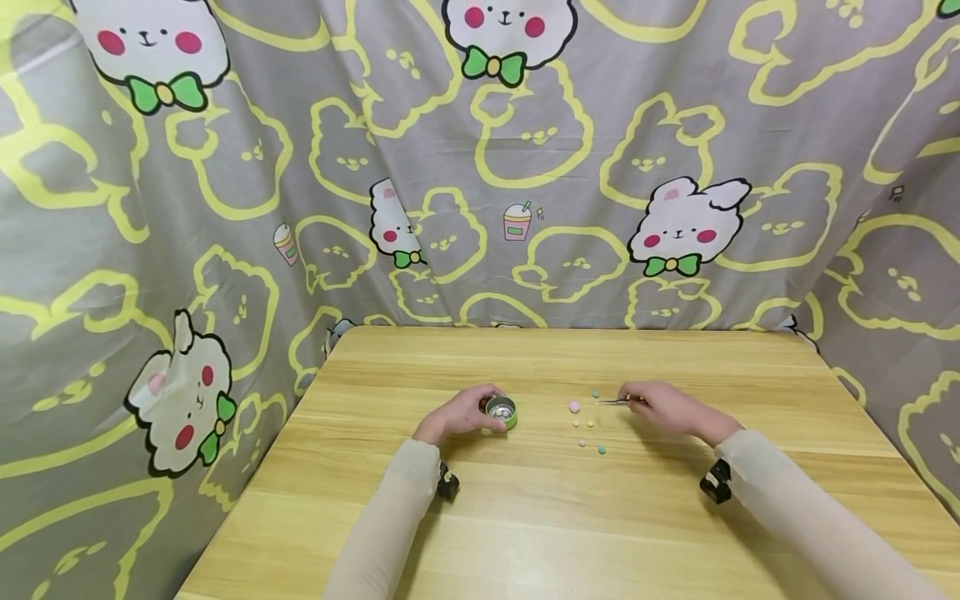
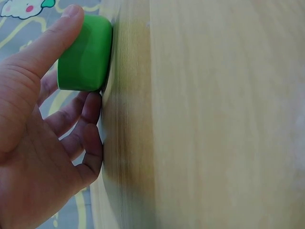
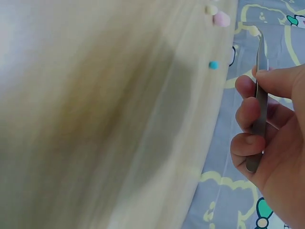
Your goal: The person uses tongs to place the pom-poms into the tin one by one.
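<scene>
1. Left hand (image 1: 459,414), lower centre of the head view: grip holds the green tin (image 1: 512,422), thumb on one side, fingers on the other.
2. Tin location: just below centre in the head view, on the worktop (image 1: 525,517), open side up. Pale bits inside, too small to identify. In the left wrist view it's at upper left, thumb across its green wall.
3. Right hand (image 1: 671,408), right of centre in the head view: grip narrow, holding metal tweezers (image 3: 261,109). Tips aim left in the head view, up in the right wrist view.
4. Cream ball (image 3: 254,31) at the tweezer tips, upper right of the right wrist view.
5. Loose balls on the worktop between the hands, head view: upper teal ball (image 1: 596,393) near the tips, large pink ball (image 1: 574,407) left of it. Below those: white ball (image 1: 576,423) and yellow ball (image 1: 590,424) side by side, then small pink ball (image 1: 582,442) and lower teal ball (image 1: 602,450).
6. Grey patterned curtain (image 1: 480,283) behind the worktop, filling the top of the head view.
</scene>
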`<state>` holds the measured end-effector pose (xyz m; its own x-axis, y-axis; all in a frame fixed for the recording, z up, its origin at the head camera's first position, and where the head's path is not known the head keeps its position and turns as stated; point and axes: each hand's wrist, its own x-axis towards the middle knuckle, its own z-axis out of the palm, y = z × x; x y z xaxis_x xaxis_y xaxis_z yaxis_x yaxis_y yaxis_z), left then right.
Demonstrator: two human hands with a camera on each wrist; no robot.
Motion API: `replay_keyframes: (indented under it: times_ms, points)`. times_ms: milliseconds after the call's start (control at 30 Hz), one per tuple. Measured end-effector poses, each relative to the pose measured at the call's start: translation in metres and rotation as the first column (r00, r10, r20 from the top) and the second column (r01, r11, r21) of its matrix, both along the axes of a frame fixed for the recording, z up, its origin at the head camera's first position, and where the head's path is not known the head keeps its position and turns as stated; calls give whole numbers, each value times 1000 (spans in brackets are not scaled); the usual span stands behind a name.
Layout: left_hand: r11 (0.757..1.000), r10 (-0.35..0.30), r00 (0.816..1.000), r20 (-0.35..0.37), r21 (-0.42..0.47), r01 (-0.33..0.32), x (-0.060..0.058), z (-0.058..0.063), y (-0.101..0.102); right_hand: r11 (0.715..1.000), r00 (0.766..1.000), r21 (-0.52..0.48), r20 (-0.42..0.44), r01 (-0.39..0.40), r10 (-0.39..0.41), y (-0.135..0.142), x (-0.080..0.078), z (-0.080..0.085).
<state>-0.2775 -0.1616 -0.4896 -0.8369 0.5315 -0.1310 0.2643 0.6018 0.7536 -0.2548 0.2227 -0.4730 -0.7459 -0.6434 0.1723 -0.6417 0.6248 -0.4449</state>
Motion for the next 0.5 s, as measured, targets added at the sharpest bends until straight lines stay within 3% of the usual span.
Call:
replay_keyframes:
  times_ms: [500]
  points:
    - [1000,-4,1000,8,-2,4,-2,0,0,1000,1000,1,16,-9,9,-26,-15,16]
